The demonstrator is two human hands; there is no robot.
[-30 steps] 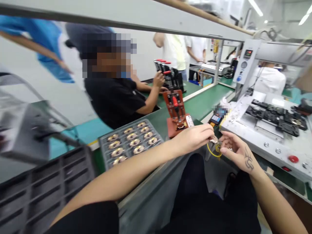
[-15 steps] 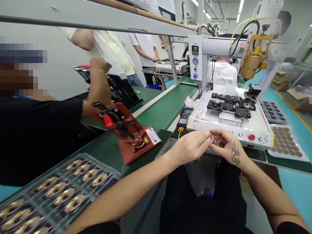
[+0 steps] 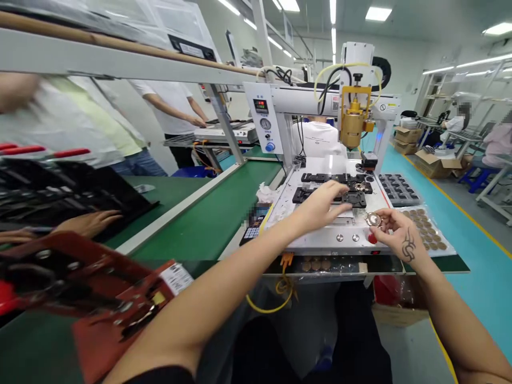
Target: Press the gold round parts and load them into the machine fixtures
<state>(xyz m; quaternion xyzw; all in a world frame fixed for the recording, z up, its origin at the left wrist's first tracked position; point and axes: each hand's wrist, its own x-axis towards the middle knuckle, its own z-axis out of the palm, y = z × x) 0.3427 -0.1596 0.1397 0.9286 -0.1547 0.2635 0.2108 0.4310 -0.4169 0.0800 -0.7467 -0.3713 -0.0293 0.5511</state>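
Observation:
My right hand point(image 3: 396, 234) pinches a round, shiny watch case point(image 3: 374, 220) between thumb and fingers, above the front right edge of the white machine. Reaching over the machine bed, my left hand point(image 3: 323, 205) has its thumb and fingers apart and nothing visible in them. Its fingertips are at the black fixture point(image 3: 354, 199); whether they touch it I cannot tell. Another round metal part point(image 3: 361, 187) sits in the fixture's right side. Part of the fixture is hidden behind my left hand.
A gold dispensing head point(image 3: 353, 125) hangs over the bed of the machine point(image 3: 280, 218). Round brown discs point(image 3: 424, 226) and a black-celled tray point(image 3: 400, 189) lie to the right. At lower left stands a red press point(image 3: 100, 304); a co-worker's hand point(image 3: 86, 223) is behind it.
My hands have parted: the left let go of the watch case and reached forward to the fixture, while the right keeps holding it. The view has turned right.

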